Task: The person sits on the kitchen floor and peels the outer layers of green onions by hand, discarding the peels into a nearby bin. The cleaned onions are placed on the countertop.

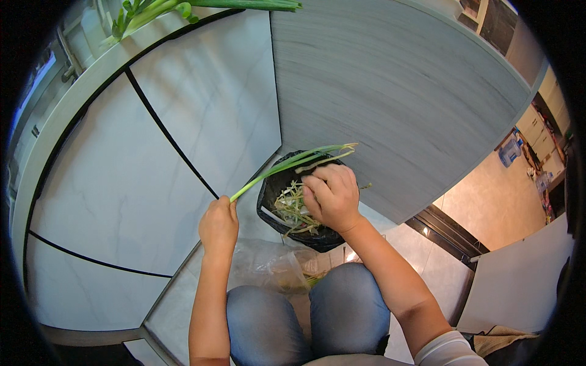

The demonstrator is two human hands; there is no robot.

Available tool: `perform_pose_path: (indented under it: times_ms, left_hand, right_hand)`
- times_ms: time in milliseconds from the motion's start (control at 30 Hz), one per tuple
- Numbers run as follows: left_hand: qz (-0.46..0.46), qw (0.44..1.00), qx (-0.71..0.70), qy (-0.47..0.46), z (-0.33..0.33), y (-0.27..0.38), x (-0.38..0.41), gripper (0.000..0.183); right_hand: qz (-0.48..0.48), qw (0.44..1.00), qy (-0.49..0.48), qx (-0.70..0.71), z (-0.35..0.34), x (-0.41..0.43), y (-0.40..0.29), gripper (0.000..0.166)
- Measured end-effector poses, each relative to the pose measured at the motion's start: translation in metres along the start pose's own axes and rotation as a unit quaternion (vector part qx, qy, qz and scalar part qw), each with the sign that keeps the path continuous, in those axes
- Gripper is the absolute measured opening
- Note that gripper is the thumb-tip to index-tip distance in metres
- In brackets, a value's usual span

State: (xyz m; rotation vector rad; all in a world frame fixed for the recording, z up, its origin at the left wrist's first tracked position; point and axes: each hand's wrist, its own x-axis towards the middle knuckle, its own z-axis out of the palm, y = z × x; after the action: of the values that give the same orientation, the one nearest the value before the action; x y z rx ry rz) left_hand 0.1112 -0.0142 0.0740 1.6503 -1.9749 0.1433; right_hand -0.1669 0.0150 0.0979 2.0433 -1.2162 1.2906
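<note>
My left hand is closed around the white lower end of a green onion. Its green leaves slant up to the right across a bin lined with a black plastic bag, and the tips are yellowed. My right hand hovers over the bin's right side with fingers curled; whether a scrap is pinched in it cannot be seen. A pale withered leaf runs just above its knuckles. Inside the bin lies a heap of dry, stringy onion trimmings.
A clear plastic bag with some greens lies on the tiled floor before my knees. More green onions rest on the countertop edge. White marbled cabinet doors stand left, a grey panel right. Beyond a doorway is a water jug.
</note>
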Motion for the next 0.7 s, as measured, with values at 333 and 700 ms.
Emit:
perform_pose_path:
  times_ms: [333, 700]
  left_hand:
    - [0.062, 0.994, 0.019, -0.089, -0.010, 0.007, -0.004, 0.028]
    - [0.009, 0.991, 0.033, -0.126, -0.009, -0.029, -0.014, 0.031]
  right_hand:
    - [0.016, 0.956, -0.248, -0.153, 0.011, -0.015, 0.023, 0.048]
    - [0.030, 0.949, -0.307, -0.063, 0.022, -0.028, 0.013, 0.029]
